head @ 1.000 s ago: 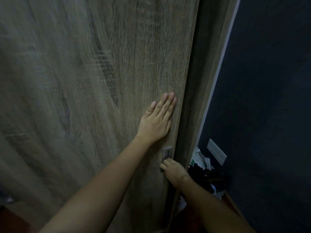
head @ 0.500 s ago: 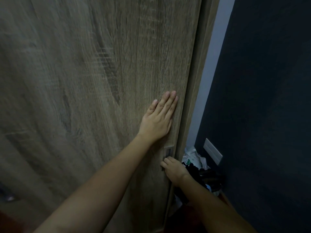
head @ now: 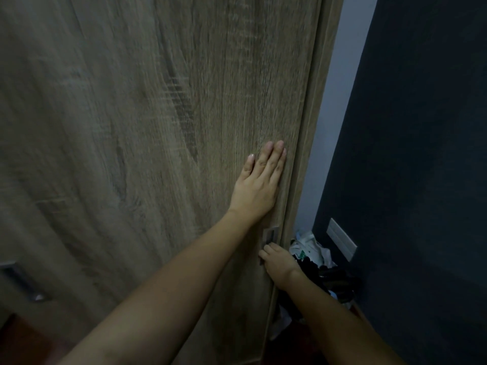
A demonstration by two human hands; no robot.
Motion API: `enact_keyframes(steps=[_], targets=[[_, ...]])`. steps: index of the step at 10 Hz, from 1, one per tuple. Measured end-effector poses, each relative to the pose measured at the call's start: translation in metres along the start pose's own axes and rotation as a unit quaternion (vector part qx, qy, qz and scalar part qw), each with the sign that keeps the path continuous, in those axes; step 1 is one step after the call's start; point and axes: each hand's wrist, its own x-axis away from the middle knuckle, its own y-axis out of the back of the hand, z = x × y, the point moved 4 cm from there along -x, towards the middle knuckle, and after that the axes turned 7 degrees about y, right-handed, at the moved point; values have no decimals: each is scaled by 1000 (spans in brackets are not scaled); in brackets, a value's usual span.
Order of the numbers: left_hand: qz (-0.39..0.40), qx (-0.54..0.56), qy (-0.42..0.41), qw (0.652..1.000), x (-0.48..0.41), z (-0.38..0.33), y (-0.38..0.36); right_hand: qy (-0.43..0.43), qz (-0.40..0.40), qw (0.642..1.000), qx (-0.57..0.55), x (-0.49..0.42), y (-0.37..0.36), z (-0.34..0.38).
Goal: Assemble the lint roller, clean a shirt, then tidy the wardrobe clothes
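Observation:
A wood-grain sliding wardrobe door [head: 163, 133] fills most of the head view. My left hand [head: 259, 184] lies flat against it near its right edge, fingers together and pointing up, holding nothing. Below, my right hand [head: 279, 262] has its fingers curled into the recessed metal handle [head: 271, 235] at the door's right edge. The door's edge sits against the wardrobe's wooden side frame [head: 313, 127]. No lint roller or shirt shows.
A dark blue wall [head: 421, 154] stands close on the right, with a pale wall plate [head: 341, 239] on it. A heap of white and black items [head: 313, 256] lies on the floor in the corner. Another metal handle [head: 22, 281] shows at the far left.
The door has slid right: the dark gap at its right edge has closed and the door now meets the frame. Both hands rode along with it.

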Motion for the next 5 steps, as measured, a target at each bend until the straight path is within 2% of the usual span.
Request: enact_keyframes(steps=[2, 3, 4, 5], targets=[[52, 61, 16, 997, -4, -4, 28, -29, -36, 988, -150, 35, 6, -5], [65, 95, 18, 993, -4, -11, 46, -87, -62, 972, -209, 74, 8, -20], [145, 144, 26, 979, -3, -10, 55, -148, -81, 957, -235, 97, 12, -37], [256, 157, 24, 954, 7, 2, 67, -240, -115, 921, -284, 121, 26, -60]])
